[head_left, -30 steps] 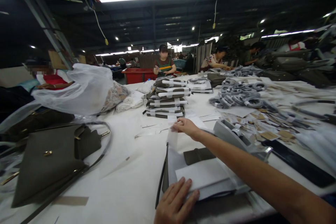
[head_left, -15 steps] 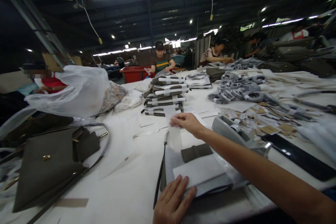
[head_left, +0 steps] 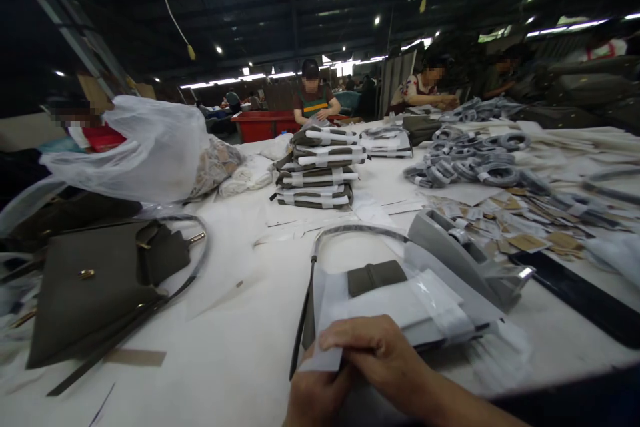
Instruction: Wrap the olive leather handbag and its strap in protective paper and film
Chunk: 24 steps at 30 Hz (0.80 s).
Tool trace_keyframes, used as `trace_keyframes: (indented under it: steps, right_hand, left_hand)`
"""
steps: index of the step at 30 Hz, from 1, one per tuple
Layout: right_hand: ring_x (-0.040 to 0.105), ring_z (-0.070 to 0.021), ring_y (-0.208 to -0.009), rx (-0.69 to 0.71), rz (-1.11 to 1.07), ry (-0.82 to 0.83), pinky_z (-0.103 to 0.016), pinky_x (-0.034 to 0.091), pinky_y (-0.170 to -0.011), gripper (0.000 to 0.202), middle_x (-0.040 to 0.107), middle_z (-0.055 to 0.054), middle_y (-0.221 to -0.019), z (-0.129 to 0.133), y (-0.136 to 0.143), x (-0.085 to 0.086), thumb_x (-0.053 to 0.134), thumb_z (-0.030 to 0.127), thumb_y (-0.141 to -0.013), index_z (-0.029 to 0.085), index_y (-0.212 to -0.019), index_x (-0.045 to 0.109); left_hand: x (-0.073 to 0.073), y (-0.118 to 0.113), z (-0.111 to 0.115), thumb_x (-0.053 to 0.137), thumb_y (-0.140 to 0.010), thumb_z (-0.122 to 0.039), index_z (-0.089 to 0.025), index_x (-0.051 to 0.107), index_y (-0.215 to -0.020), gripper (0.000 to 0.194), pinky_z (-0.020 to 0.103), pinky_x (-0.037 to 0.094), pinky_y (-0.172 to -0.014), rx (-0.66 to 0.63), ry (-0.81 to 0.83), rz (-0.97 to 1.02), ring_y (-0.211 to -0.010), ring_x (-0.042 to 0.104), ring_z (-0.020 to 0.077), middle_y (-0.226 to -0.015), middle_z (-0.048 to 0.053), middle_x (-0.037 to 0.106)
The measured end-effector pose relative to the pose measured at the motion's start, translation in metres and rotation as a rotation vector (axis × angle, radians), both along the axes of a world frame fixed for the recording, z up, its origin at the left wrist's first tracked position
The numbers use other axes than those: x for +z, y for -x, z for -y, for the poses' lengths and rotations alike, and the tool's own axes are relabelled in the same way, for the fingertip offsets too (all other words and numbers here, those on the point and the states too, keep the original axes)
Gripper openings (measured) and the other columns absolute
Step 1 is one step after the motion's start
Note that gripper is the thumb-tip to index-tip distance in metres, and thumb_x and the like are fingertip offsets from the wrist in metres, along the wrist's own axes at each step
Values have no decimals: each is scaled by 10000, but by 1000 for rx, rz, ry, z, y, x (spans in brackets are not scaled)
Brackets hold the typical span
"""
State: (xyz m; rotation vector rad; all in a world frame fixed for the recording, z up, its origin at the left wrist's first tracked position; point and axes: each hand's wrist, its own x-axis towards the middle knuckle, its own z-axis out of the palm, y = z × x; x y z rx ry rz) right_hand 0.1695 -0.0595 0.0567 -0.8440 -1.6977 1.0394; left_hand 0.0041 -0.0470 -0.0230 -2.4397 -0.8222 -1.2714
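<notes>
A dark olive handbag (head_left: 309, 320), largely covered by white sheets (head_left: 390, 300), lies on the table in front of me. Clear tape (head_left: 440, 300) crosses the wrapping on the right. At its near left corner, my right hand (head_left: 383, 350) pinches a translucent white strip (head_left: 323, 359). My left hand (head_left: 317, 393) is closed at the same strip, just below the right; its fingers are partly hidden. A small olive piece (head_left: 376, 277) shows on top of the wrapping. The bag's wrapped strap (head_left: 360, 230) arches behind it.
A grey tape dispenser (head_left: 450, 250) stands right of the bag, beside a black flat object (head_left: 575, 293). Wrapped bags are stacked (head_left: 320, 177) beyond. Another olive handbag (head_left: 95, 287) lies left, near a clear plastic bag (head_left: 135, 147). Co-workers (head_left: 316, 103) sit across the table.
My right hand has come down from above the bag's far side to the near left corner, beside my left hand. My left hand, earlier spread flat on the wrapping, has closed at the strip.
</notes>
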Motion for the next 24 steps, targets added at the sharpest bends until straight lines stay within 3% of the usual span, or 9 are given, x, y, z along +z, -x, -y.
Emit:
trace_keyframes:
  steps: [6,13,17,20,24]
  right_hand:
    - [721,-142,-991,24,7,-246,-259,521,-1003,267,779,-21,-1011,16,-14,-21,588,129,-935,260,-1114,736]
    - [698,-156,-1063,64,34,-357,-316,488,-1062,300,768,-46,-1055,25,-24,-30,587,109,-934,246,-1175,702]
    - [690,-159,-1087,77,31,-360,-307,495,-1052,321,763,-46,-1078,27,-28,-32,593,94,-926,257,-1184,696]
    - [697,-155,-1071,101,91,-465,-295,488,-1051,307,768,-61,-1056,28,-28,-39,565,137,-953,244,-1223,664]
    - [710,-159,-1031,120,218,-568,-313,497,-1044,301,778,-68,-995,28,-25,-50,472,228,-1008,257,-1259,636]
  left_hand:
    - [-7,5,-1,427,-1013,-241,-146,658,-1148,284,280,587,-923,-105,60,43,-984,723,164,-1000,68,770]
    - [9,5,-4,384,-1021,-234,-101,589,-1269,348,325,549,-997,-199,75,-68,-1104,682,191,-1041,117,753]
    - [17,5,0,398,-1012,-200,-125,606,-1214,300,263,571,-934,-155,155,-16,-1057,699,168,-1081,117,740]
    - [14,7,3,353,-997,-118,-146,627,-1140,310,215,567,-913,-87,257,62,-1082,683,136,-1122,104,721]
    - [6,11,2,374,-990,-92,-167,610,-1265,370,290,537,-1002,-62,135,2,-1316,531,204,-1362,131,594]
